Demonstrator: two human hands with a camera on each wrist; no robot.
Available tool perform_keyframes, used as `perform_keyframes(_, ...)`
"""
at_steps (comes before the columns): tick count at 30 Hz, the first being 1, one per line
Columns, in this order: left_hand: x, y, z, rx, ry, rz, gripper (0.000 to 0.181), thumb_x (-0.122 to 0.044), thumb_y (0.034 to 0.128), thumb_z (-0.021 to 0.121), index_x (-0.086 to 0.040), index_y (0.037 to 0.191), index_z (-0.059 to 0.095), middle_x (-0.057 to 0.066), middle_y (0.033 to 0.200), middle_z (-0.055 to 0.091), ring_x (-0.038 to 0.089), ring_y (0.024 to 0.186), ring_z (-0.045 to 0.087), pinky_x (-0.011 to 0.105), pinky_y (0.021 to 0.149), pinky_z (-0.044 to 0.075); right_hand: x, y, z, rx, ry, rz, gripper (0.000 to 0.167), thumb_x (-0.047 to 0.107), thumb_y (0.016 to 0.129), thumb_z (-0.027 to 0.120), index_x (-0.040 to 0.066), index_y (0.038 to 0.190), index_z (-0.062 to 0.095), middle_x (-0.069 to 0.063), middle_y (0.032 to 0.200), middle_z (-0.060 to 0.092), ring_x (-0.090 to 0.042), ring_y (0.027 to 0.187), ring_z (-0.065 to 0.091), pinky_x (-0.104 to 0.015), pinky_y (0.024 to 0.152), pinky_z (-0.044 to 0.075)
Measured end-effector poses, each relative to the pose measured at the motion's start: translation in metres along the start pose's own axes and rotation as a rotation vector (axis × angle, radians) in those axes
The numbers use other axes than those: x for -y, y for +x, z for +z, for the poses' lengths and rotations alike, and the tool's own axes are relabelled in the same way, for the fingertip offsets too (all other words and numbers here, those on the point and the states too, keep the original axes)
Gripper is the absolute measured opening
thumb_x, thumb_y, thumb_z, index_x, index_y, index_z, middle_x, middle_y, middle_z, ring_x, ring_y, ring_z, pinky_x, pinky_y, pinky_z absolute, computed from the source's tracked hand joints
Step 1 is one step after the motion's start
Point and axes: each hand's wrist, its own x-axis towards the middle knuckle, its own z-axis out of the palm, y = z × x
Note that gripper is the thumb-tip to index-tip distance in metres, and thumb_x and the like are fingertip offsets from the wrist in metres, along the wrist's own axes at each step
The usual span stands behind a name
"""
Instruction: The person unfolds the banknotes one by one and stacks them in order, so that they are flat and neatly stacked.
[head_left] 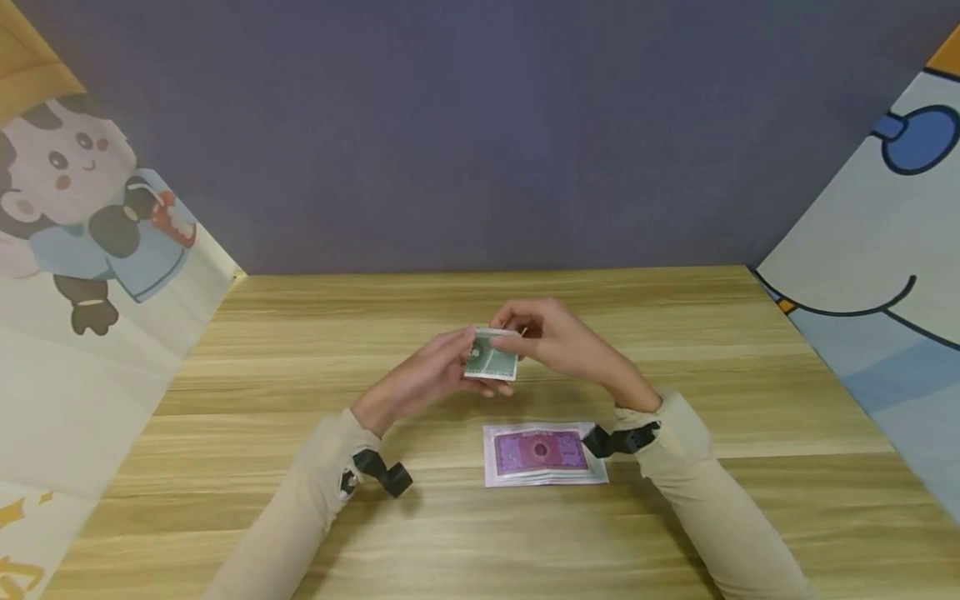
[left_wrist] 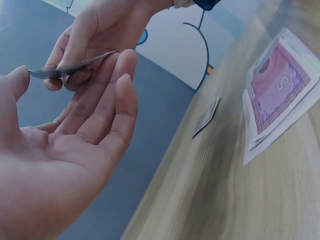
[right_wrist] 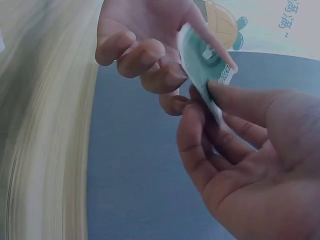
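A small green banknote [head_left: 491, 360] is held up between both hands above the table. My left hand [head_left: 438, 371] holds its left side, thumb at the edge and the other fingers stretched out beneath. My right hand [head_left: 558, 337] pinches the opposite side between thumb and fingers. In the right wrist view the banknote [right_wrist: 202, 60] bows in a curve. From the left wrist it is nearly edge-on. A stack of purple banknotes [head_left: 540, 454] lies on the table nearer the body, by the right wrist; a 5 shows on the top one in the left wrist view.
A small flat thing with a pale edge [left_wrist: 206, 117] lies on the wood-grain table [head_left: 300, 333] in the left wrist view; its kind is unclear. A dark blue-grey wall [head_left: 480, 142] stands behind the table. Cartoon-printed panels [head_left: 97, 217] flank both sides.
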Motion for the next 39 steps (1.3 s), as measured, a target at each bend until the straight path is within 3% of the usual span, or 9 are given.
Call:
perform_keyframes(7, 0.001, 0.004, 0.005, 0.071, -0.066, 0.034, 0.054, -0.042, 0.1078, 0.037, -0.005, 0.147, 0.041, 0.020, 0.128, 0.061, 0.038, 0.113, 0.063, 0.048, 0.095, 0.051, 0.007, -0.003, -0.006, 0.038, -0.040, -0.024, 0.011, 0.010, 0.098, 0.063, 0.005, 0.104, 0.071, -0.003, 0.089, 0.073, -0.019, 0.074, 0.067, -0.032, 0.066, 0.055)
perform_keyframes(12, 0.000, 0.004, 0.008, 0.030, -0.053, 0.028, 0.050, -0.036, 0.1079, 0.041, -0.002, 0.144, 0.041, 0.020, 0.129, 0.060, 0.039, 0.112, 0.064, 0.057, 0.102, 0.044, 0.014, -0.006, -0.008, 0.032, -0.142, -0.037, 0.014, 0.009, 0.098, 0.063, 0.006, 0.106, 0.074, -0.003, 0.088, 0.074, -0.016, 0.066, 0.067, -0.031, 0.059, 0.056)
perform_keyframes(18, -0.006, 0.002, 0.009, -0.187, 0.145, -0.033, 0.036, -0.025, 0.1067, 0.047, 0.001, 0.130, 0.052, 0.017, 0.120, 0.060, 0.037, 0.108, 0.064, 0.060, 0.107, 0.037, 0.022, -0.008, -0.005, -0.014, -0.384, -0.071, 0.017, 0.009, 0.097, 0.064, 0.007, 0.110, 0.075, -0.008, 0.098, 0.075, -0.008, 0.060, 0.066, -0.022, 0.051, 0.053)
perform_keyframes(21, -0.012, 0.001, 0.008, -0.262, 0.271, -0.059, 0.037, -0.025, 0.1048, 0.051, 0.000, 0.131, 0.054, 0.017, 0.124, 0.060, 0.031, 0.109, 0.061, 0.059, 0.105, 0.040, 0.024, -0.009, -0.004, -0.013, -0.402, -0.062, 0.019, 0.006, 0.097, 0.064, 0.004, 0.114, 0.073, -0.013, 0.103, 0.074, -0.009, 0.067, 0.069, -0.019, 0.054, 0.054)
perform_keyframes(27, -0.021, -0.004, 0.007, -0.291, 0.356, -0.052, 0.039, -0.024, 0.1043, 0.053, -0.001, 0.136, 0.055, 0.015, 0.132, 0.058, 0.027, 0.113, 0.060, 0.053, 0.102, 0.045, 0.028, -0.022, -0.005, -0.021, -0.409, -0.016, 0.027, 0.007, 0.097, 0.063, 0.000, 0.123, 0.066, -0.013, 0.096, 0.075, -0.010, 0.071, 0.071, -0.019, 0.056, 0.055)
perform_keyframes(31, -0.025, -0.008, 0.006, -0.311, 0.373, -0.034, 0.034, -0.018, 0.1030, 0.056, -0.002, 0.133, 0.057, 0.015, 0.119, 0.064, 0.025, 0.103, 0.064, 0.055, 0.097, 0.049, 0.028, -0.032, -0.007, -0.034, -0.403, -0.007, 0.022, 0.008, 0.097, 0.064, 0.002, 0.119, 0.065, -0.009, 0.087, 0.075, -0.008, 0.069, 0.069, -0.021, 0.056, 0.055)
perform_keyframes(33, -0.026, -0.008, 0.007, -0.314, 0.401, -0.020, 0.029, -0.013, 0.1014, 0.058, 0.001, 0.127, 0.059, 0.015, 0.109, 0.067, 0.022, 0.094, 0.065, 0.049, 0.090, 0.053, 0.025, -0.036, -0.007, -0.044, -0.365, -0.006, 0.017, 0.008, 0.097, 0.065, 0.002, 0.112, 0.066, -0.008, 0.085, 0.074, -0.008, 0.067, 0.069, -0.022, 0.055, 0.055)
perform_keyframes(36, -0.024, -0.009, 0.012, -0.299, 0.501, -0.016, 0.019, -0.009, 0.0984, 0.061, 0.003, 0.113, 0.063, 0.012, 0.095, 0.067, 0.020, 0.082, 0.065, 0.040, 0.078, 0.057, 0.015, -0.046, -0.007, -0.051, -0.315, 0.000, 0.010, 0.008, 0.096, 0.066, 0.004, 0.105, 0.067, -0.003, 0.080, 0.073, -0.009, 0.063, 0.067, -0.024, 0.055, 0.055)
perform_keyframes(39, -0.020, -0.011, 0.022, -0.275, 0.615, -0.022, 0.012, -0.010, 0.0964, 0.065, 0.001, 0.100, 0.063, 0.009, 0.086, 0.066, 0.023, 0.078, 0.065, 0.041, 0.073, 0.057, 0.002, -0.060, -0.005, -0.039, -0.294, 0.026, 0.008, 0.013, 0.096, 0.066, 0.007, 0.102, 0.067, 0.004, 0.075, 0.070, -0.006, 0.057, 0.062, -0.024, 0.052, 0.053)
